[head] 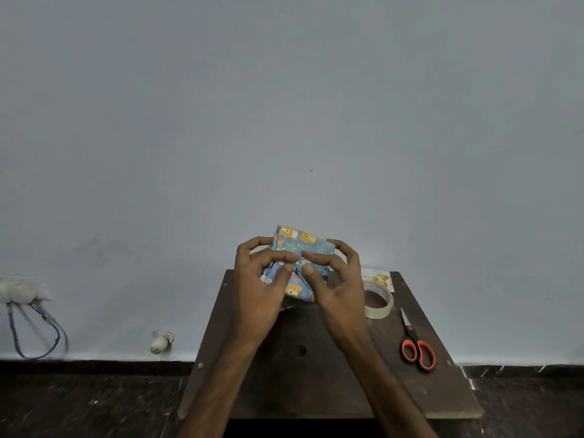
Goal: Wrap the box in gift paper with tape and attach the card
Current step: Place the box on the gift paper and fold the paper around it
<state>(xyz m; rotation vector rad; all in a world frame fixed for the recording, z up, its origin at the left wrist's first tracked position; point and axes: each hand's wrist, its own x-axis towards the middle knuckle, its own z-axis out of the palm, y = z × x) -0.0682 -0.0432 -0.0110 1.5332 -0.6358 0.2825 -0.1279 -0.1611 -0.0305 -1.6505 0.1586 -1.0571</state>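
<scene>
pale grey wall | dark floor | dark wooden table

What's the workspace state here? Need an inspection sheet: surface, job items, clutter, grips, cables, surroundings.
Surface: dark wooden table, small hole near its middle.
Job's things: box wrapped in blue animal-print gift paper, held at the table's far side; tape roll lying flat at right; card behind the roll, partly hidden; scissors at right, closed.
Clutter: nothing seen.
Grips: left hand and right hand both hold the box, fingers curled round it, thumbs on the near paper fold.
Cables: cables hang from a wall socket at far left, clear of the table.
Surroundings: plain grey wall, dark floor, small white fitting low on the wall.
</scene>
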